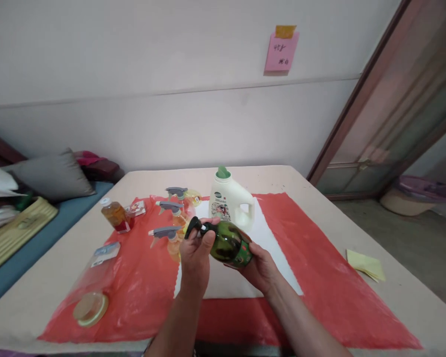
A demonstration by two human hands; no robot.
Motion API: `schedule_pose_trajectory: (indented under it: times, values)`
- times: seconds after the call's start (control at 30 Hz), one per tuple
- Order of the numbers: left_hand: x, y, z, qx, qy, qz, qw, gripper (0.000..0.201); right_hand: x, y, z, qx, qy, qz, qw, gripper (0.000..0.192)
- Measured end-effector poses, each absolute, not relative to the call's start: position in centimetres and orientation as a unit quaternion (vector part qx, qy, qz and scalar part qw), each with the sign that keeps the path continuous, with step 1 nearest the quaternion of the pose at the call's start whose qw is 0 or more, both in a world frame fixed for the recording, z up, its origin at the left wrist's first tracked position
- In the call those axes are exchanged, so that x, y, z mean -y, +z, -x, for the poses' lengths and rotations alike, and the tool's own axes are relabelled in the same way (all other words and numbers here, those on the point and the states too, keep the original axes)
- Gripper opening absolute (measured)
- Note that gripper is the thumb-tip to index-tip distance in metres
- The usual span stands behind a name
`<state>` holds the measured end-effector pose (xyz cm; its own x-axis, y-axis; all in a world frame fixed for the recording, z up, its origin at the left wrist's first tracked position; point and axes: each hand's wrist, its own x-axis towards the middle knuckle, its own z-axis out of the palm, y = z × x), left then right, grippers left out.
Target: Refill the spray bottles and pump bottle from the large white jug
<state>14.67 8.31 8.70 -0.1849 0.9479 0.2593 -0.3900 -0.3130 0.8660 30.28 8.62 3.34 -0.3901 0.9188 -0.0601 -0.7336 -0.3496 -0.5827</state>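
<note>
A dark green pump bottle [228,243] with a black pump head is held tilted between both hands above a white sheet [238,285]. My left hand [196,253] is closed around the neck and pump, its thumb pressed near the collar. Around the lower part of the bottle, by its green label, my right hand [260,267] is closed. Just behind stands a cream detergent jug [230,198] with a handle and an uncapped-looking green mouth. To the left are three spray bottles with grey trigger heads, the nearest trigger head [165,232] close to my left hand.
Red plastic sheeting [134,277] covers much of the table [357,297]. On the left are an amber bottle [116,215], a clear packet [104,254] and a round lidded jar [90,308]. Yellow paper slips [364,265] lie right. A pink note [281,52] hangs on the wall.
</note>
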Motion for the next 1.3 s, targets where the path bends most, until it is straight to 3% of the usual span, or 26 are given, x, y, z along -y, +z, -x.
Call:
schedule_pose_trajectory:
  times: [0.23,0.4,0.5,0.63,0.8,0.93,1.1,1.3]
  values:
    - [-8.8,9.8,-14.4,-0.416,0.698,-0.383,0.439,0.036,-8.5,3.9,-30.6,0.329,0.771,0.253,0.483,0.063]
    - [-9.5,9.0,-14.5,-0.372,0.682,-0.36,0.516,0.035,-8.4,3.7,-30.2,0.257,0.817,0.274,0.438,0.063]
    - [-9.6,8.8,-14.8,-0.39,0.681,-0.342,0.517,0.035,-8.6,3.5,-30.2,0.278,0.798,0.285,0.451,0.062]
    - [-9.5,9.1,-15.2,-0.427,0.666,-0.322,0.519,0.034,-9.1,3.8,-31.5,0.425,0.709,0.338,0.45,0.072]
    - [-8.9,9.0,-16.4,-0.394,0.604,-0.384,0.577,0.028,-9.3,4.3,-34.1,0.557,0.653,0.348,0.378,0.106]
    - [-8.9,8.8,-16.4,-0.386,0.578,-0.397,0.599,0.029,-9.1,4.5,-34.5,0.567,0.654,0.341,0.365,0.104]
    - [-9.7,8.8,-14.3,-0.325,0.577,-0.365,0.654,0.045,-9.1,4.7,-33.9,0.557,0.665,0.351,0.353,0.102]
    - [-10.0,9.0,-13.6,-0.392,0.598,-0.397,0.575,0.04,-9.3,5.0,-33.8,0.58,0.634,0.399,0.32,0.109]
